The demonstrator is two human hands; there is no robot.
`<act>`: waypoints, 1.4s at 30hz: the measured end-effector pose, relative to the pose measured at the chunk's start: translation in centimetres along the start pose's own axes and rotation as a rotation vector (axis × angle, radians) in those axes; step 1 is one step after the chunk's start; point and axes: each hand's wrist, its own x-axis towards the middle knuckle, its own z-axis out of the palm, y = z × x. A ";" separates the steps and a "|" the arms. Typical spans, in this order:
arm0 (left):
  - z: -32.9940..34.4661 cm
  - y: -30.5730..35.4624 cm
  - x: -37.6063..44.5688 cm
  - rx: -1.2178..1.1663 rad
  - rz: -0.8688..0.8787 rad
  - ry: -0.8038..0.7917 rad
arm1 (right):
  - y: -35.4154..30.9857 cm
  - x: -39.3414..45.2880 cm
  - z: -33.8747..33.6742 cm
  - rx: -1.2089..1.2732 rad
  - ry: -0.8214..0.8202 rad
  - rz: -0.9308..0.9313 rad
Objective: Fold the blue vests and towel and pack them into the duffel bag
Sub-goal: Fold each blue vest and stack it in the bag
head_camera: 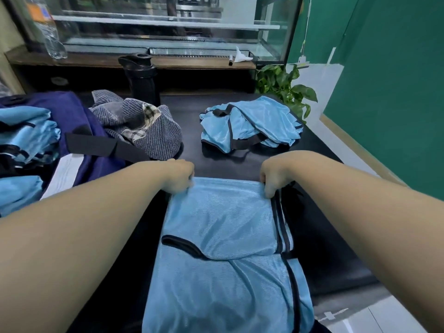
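On my far left I see the navy duffel bag (79, 116) lying open on the table (312, 236), with folded blue vests (26, 140) already stacked inside it. Just right of the bag, the grey striped towel (144, 126) sits crumpled, in front of a black bottle (141, 78). My left hand (179, 176) has its fingers curled round the far left corner of the blue vest (216, 248) spread in front of me; its upper half is doubled over the lower. My right hand (274, 175) pinches the far right corner, fingers curled over the black trim. Beyond it, a heap of unfolded vests (249, 123) lies near the table's far right edge, beside a green plant (286, 85)
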 end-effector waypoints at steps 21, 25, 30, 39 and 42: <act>-2.4 -1.3 -4.0 -0.279 -0.174 0.831 | 1.0 -2.1 0.6 0.226 0.820 -0.064; -1.4 -1.4 -7.0 -0.384 -0.064 0.972 | 1.0 -4.2 2.1 0.178 0.964 -0.103; 2.5 -0.4 -12.5 -0.405 0.161 0.954 | 1.6 -7.4 6.0 0.105 1.074 -0.286; 10.0 1.4 -17.2 -0.234 0.430 0.663 | 1.7 -11.0 13.6 0.030 0.889 -0.424; 10.7 1.7 -17.7 -0.214 0.511 0.585 | 1.6 -11.3 15.4 0.036 0.825 -0.401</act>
